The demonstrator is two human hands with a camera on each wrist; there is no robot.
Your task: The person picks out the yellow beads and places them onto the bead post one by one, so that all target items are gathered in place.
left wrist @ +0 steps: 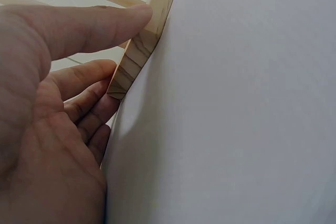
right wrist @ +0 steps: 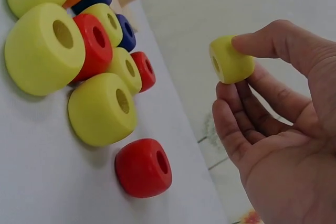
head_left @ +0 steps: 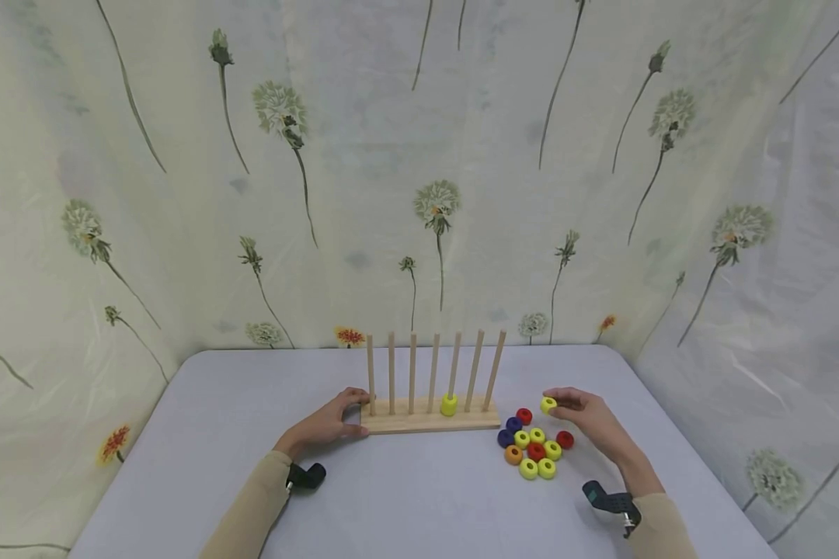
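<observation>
Dandelion-print fabric point(head_left: 363, 155) backs the bench point(head_left: 405, 497). My right hand point(head_left: 590, 418) pinches a yellow bead point(right wrist: 231, 66), right of the wooden peg rack point(head_left: 426, 424) my left hand point(head_left: 327, 421) grips.

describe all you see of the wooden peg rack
The wooden peg rack has a long, pale base with grain visible at its end, lying flat on the table. Seven slim pegs stand upright in a row; the fifth from the left holds at least one yellow bead. The left hand grips the base's left end.
</observation>
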